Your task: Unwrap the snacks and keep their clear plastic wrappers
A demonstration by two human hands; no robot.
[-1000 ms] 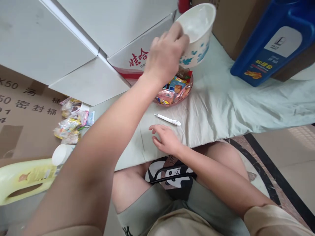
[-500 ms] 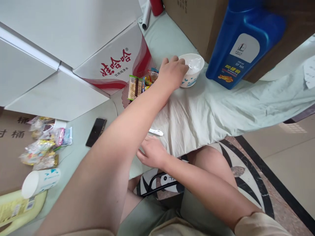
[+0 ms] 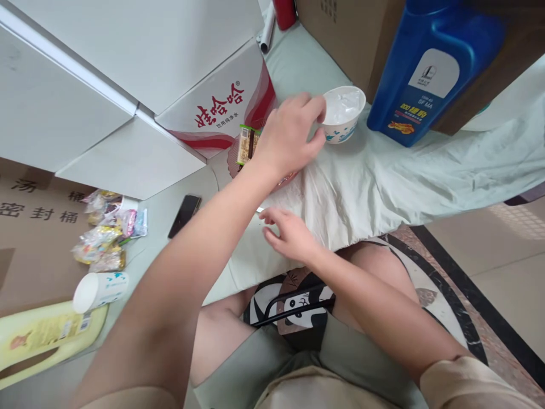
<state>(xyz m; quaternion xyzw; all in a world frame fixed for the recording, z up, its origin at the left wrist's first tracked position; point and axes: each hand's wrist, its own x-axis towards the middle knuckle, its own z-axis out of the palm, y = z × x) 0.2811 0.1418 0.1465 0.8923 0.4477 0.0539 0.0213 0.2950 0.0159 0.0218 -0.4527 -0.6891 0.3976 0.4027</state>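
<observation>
While stretched across the middle of the frame, left hand (image 3: pixel 286 138) hovering with fingers loosely spread and empty, thumb tip just beside the rim of the paper bowl (image 3: pixel 343 115), touching or not hard to tell. Lower down, right hand (image 3: pixel 288 234) resting at the near edge of the worktop (image 3: pixel 374 182), fingers half curled, gripping nothing. Big white cardboard flaps (image 3: pixel 128 68) filling the upper left, smooth and flat, red lettering on one. Blue plastic jug (image 3: pixel 430 68) at the upper right, glossy, top cut off by the frame edge. Pale green cloth over the worktop, wrinkled and soft. Bowl standing upright in the upper centre, just left of the jug, white with blue leaf print. Snack dish (image 3: pixel 247 149) mostly hidden behind the left wrist, one wrapped bar showing. Small white object under the right fingertips, almost wholly covered.
</observation>
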